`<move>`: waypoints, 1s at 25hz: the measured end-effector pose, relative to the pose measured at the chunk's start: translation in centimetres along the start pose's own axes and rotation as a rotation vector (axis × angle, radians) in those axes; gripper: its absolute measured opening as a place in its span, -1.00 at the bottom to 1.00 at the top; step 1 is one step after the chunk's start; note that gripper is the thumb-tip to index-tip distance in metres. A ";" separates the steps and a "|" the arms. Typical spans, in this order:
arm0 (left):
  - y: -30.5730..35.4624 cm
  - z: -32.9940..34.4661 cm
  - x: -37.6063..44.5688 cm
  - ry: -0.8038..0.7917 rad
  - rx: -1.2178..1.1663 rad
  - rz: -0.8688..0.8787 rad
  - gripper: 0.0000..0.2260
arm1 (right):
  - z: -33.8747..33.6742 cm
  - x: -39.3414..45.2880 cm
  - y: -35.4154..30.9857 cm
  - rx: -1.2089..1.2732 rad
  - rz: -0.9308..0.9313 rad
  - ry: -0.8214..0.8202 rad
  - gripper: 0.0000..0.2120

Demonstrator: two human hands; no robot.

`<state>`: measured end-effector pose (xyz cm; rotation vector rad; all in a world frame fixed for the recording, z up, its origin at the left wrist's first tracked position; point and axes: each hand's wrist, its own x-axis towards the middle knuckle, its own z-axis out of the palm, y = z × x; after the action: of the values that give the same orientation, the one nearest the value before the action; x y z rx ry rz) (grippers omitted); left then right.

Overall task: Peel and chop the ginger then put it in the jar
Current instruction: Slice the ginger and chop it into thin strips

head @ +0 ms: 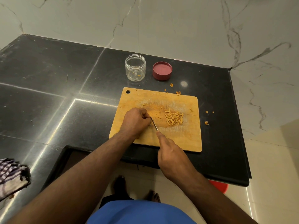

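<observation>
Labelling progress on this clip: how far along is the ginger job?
Done: a pile of cut ginger sticks lies on the cutting board; peel scraps are strewn on the counter. In hand: the right hand holds the knife, blade on the board beside the curled left hand; what it pins is hidden. Left: the open jar holds only a few bits, its lid off beside it.

Bare forearms, blue garment (140, 212) at waist, bare feet (119, 183)
</observation>
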<state>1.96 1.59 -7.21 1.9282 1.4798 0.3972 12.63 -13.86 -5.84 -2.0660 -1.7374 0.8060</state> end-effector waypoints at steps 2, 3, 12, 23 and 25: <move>0.0 0.0 0.0 0.004 0.000 -0.004 -0.95 | 0.1 -1.0 0.2 0.016 0.023 0.001 -0.48; 0.0 0.0 0.0 0.006 0.002 -0.004 -0.95 | 0.0 -1.5 0.3 0.018 0.036 0.004 -0.48; -0.3 -0.1 0.1 -0.015 0.027 -0.014 -0.91 | -0.4 -1.3 0.4 0.078 -0.039 0.091 -0.48; -0.2 0.0 0.1 0.006 0.018 -0.001 -0.94 | 0.0 0.4 -0.4 0.003 -0.028 0.000 -0.48; -0.2 0.0 0.1 0.006 0.018 -0.006 -0.95 | 0.1 -0.2 -0.3 0.022 -0.006 -0.004 -0.48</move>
<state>1.88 1.70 -7.35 1.9378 1.4976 0.3882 12.33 -13.99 -5.74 -2.0453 -1.7280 0.8239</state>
